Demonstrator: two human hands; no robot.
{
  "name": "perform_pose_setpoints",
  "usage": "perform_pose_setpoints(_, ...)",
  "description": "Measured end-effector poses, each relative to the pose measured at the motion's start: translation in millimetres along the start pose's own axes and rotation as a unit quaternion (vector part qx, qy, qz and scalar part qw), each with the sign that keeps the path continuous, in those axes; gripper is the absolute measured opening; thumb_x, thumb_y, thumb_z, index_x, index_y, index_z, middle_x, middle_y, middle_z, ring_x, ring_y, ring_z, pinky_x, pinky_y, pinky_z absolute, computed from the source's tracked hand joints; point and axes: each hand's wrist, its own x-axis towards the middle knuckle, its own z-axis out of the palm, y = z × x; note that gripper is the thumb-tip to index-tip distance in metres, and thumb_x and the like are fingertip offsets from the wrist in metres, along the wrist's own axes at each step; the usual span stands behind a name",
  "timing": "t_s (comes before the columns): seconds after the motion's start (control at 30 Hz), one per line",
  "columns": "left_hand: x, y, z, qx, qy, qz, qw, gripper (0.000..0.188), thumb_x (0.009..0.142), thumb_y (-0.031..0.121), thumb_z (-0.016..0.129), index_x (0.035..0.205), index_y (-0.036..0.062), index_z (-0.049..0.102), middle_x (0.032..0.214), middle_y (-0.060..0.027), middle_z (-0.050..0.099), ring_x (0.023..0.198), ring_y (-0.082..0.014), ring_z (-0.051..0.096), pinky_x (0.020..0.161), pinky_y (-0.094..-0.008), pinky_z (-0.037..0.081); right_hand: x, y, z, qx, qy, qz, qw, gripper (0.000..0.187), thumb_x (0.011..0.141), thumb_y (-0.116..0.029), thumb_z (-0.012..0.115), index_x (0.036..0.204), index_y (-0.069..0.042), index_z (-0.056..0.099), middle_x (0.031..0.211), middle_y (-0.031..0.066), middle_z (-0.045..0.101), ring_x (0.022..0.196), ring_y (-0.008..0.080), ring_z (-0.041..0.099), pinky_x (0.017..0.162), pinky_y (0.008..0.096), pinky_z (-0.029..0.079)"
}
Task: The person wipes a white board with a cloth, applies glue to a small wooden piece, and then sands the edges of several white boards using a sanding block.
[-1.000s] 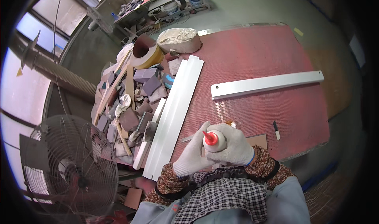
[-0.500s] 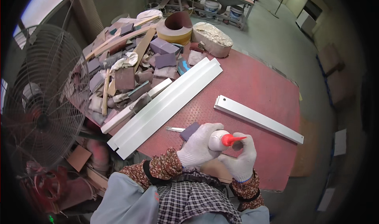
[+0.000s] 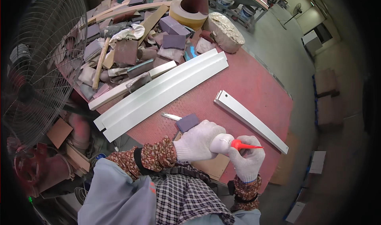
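A white bottle (image 3: 220, 143) is held tilted over the red table (image 3: 264, 80) by the gloved left hand (image 3: 198, 141), its red nozzle (image 3: 249, 146) turned rightward; a second earlier, it was held roughly upright between both hands. The right hand (image 3: 249, 161) is curled at the nozzle, though whether it is gripped cannot be told. A purple block (image 3: 187, 122) is now exposed beside the left hand.

Left head fisheye: looks down, close above gloved fingers (image 3: 251, 140), red tabletop (image 3: 262, 86); floor (image 3: 274, 38) beyond, upper right.
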Motion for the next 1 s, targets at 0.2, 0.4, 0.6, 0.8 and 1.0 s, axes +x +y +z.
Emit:
perform_pose_setpoints(0.2,-2.6,-5.0,-5.6,-0.111,-0.112,-0.036,0.987,0.044,0.075,0.017,0.083,0.117,0.0106,0.072,0.109,-0.0126,0.071,0.106,-0.0355,0.068,0.094,-0.045,0.056,7.8,6.7,-20.1,0.002,-0.103,-0.104,0.989,0.038,0.072,-0.001,0.086,0.109,0.0,0.076,0.1,0.0087,0.068,0.089,0.0188,0.066,0.075,0.0331,0.054)
perform_pose_setpoints(0.4,3.4,3.1,-17.1,-0.117,-0.209,-0.086,0.967,0.049,0.075,0.019,0.082,0.121,0.01,0.07,0.113,-0.014,0.071,0.107,-0.0364,0.07,0.095,-0.0449,0.057,11.4,9.9,-22.3,0.056,-0.111,-0.088,0.988,0.042,0.071,-0.003,0.085,0.111,0.001,0.075,0.106,0.0116,0.067,0.096,0.0214,0.064,0.083,0.0346,0.053)
perform_pose_setpoints(0.6,-1.4,5.3,-5.6,-0.109,-0.129,-0.101,0.98,0.045,0.076,0.017,0.081,0.119,0.0097,0.07,0.113,-0.0128,0.071,0.111,-0.0349,0.07,0.096,-0.0451,0.058,0.8,19.0,-6.9,0.085,-0.031,-0.061,0.994,0.039,0.075,-0.003,0.084,0.111,0.002,0.071,0.103,0.0093,0.063,0.095,0.0199,0.062,0.085,0.0351,0.051)
perform_pose_setpoints(0.8,-3.6,8.7,-1.4,-0.036,-0.045,-0.071,0.996,0.039,0.077,0.01,0.081,0.115,0.0102,0.071,0.11,-0.0107,0.071,0.111,-0.0336,0.068,0.098,-0.0441,0.056,-10.9,19.1,5.4,0.127,0.026,0.006,0.991,0.036,0.077,0.0,0.084,0.11,0.001,0.068,0.102,0.0041,0.063,0.089,0.0126,0.061,0.08,0.0301,0.051)
perform_pose_setpoints(1.0,-4.6,3.9,6.9,-0.021,0.014,-0.053,0.998,0.043,0.074,0.008,0.084,0.115,0.0077,0.069,0.108,-0.0112,0.07,0.109,-0.0347,0.067,0.098,-0.0455,0.055,-10.3,15.5,5.4,0.116,0.034,0.051,0.991,0.038,0.077,0.005,0.079,0.112,0.001,0.068,0.105,0.0044,0.063,0.091,0.0125,0.062,0.08,0.03,0.052)
